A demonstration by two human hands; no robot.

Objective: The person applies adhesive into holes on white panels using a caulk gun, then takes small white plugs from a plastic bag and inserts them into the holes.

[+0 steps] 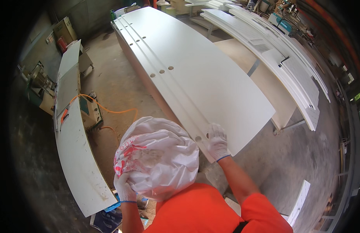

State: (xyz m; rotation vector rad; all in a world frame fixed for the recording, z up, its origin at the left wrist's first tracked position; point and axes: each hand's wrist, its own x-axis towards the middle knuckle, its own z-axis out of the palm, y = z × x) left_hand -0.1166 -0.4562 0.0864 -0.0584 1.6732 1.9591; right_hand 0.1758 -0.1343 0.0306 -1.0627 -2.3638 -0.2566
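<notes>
A bulky white plastic sack (pixel 168 155) with red printing is in front of my body, its crumpled top facing up. My left hand (pixel 125 189), in a white knit glove, grips the sack's left side; the fingertips are partly hidden against it. Stretched out flat, my gloved right hand (pixel 217 141) rests on the near end of a long stack of white panels (pixel 219 85), right beside a round hole. The top panel has two long grooves and several round holes along its left side.
A narrow white-topped bench (pixel 77 155) curves along the left, with an orange hose (pixel 106 110) hanging from it to the floor. More white panels (pixel 261 50) lie stacked at the right. A white strip (pixel 299 202) stands at lower right. Machinery (pixel 42 83) is at far left.
</notes>
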